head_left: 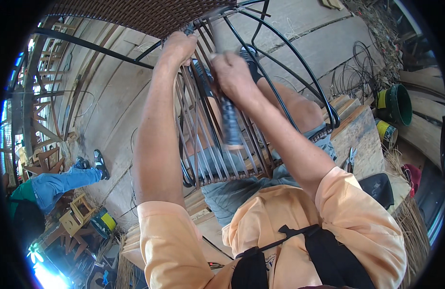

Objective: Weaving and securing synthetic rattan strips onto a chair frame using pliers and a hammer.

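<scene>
A chair frame of dark metal bars (pixel 294 48) rests across my lap, with a brown woven panel (pixel 135 19) at its far end. Brown and pale strands (pixel 217 154) run lengthwise over the near part of the frame. My right hand (pixel 232 74) is closed around a hammer (pixel 229 123); its handle is wrapped in dark tape, and its far end is blurred by motion. At the near edge of the woven panel, my left hand (pixel 179 48) is closed, fingers down by the strand ends. What it grips is mostly hidden.
I sit on a wooden bench (pixel 364 130) with pliers (pixel 351 156) on it. Buckets (pixel 400 103) and coiled dark strands (pixel 359 67) are to the right. At the left, another person in jeans (pixel 63 185) is among wooden pieces (pixel 78 214). Planks (pixel 111 101) form the floor.
</scene>
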Demonstrator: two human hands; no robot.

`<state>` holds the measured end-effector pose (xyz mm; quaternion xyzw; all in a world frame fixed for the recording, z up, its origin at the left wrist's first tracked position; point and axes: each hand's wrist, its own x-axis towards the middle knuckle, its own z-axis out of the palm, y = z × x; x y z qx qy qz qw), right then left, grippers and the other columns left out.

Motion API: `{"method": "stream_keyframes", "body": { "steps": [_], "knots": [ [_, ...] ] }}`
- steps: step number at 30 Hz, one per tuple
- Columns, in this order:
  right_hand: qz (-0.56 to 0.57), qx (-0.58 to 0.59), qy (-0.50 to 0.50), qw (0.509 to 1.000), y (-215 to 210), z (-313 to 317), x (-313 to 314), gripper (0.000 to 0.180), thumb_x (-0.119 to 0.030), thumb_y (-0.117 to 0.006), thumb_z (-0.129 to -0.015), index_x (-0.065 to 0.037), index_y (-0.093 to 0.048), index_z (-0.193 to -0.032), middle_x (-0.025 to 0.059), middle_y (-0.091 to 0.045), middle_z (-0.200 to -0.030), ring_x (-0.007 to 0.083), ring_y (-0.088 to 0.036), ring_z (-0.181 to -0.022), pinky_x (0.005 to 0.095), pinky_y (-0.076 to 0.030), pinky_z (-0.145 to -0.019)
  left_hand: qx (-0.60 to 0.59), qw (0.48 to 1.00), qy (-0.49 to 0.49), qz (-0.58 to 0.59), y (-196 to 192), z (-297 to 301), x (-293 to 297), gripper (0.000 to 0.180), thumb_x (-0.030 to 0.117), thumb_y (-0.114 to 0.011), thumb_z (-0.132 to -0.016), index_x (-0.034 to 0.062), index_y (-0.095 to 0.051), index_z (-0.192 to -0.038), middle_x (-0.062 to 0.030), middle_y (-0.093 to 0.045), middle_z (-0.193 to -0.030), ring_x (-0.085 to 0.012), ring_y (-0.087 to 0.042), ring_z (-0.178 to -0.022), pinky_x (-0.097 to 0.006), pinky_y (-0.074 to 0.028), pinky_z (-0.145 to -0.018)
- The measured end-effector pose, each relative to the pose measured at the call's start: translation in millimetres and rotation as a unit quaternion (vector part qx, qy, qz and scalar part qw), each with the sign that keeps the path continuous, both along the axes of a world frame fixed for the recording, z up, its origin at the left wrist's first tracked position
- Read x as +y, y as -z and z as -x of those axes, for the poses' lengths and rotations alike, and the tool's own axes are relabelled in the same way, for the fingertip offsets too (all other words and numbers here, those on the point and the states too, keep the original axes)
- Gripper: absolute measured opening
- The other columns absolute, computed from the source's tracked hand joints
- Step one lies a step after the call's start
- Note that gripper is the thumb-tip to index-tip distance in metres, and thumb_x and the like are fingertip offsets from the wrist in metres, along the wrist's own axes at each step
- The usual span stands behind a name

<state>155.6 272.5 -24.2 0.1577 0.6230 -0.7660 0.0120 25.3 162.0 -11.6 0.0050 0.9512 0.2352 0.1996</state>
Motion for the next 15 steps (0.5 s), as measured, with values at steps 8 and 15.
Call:
{"method": "stream_keyframes", "body": {
  "steps": [8,15],
  "knots": [
    [0.04,0.031,0.101,0.994,-9,-5,4,0.023,-0.02,-0.05,-0.089,0.0,-0.047,-0.077,0.0033,-0.046,-0.055,0.0145,-0.048,-0.04,0.0287,-0.04,-0.039,-0.001,1.0,-0.005,0.02,-17,-8,13,0.037,0.026,-0.046,-0.084,-0.0061,-0.061,-0.075,-0.0153,-0.059,-0.057,-0.0266,-0.062,-0.055,-0.037,-0.049,-0.062],
    [-0.019,-0.034,-0.017,0.999,-1,-10,20,0.032,-0.027,-0.05,-0.089,0.004,-0.051,-0.08,0.0052,-0.05,-0.059,0.0136,-0.051,-0.05,0.0284,-0.042,-0.045,0.007,1.0,-0.028,0.01,1,-11,10,0.042,0.032,-0.046,-0.086,-0.0058,-0.061,-0.074,-0.0191,-0.061,-0.062,-0.0288,-0.064,-0.061,-0.037,-0.049,-0.068]
  ]
}}
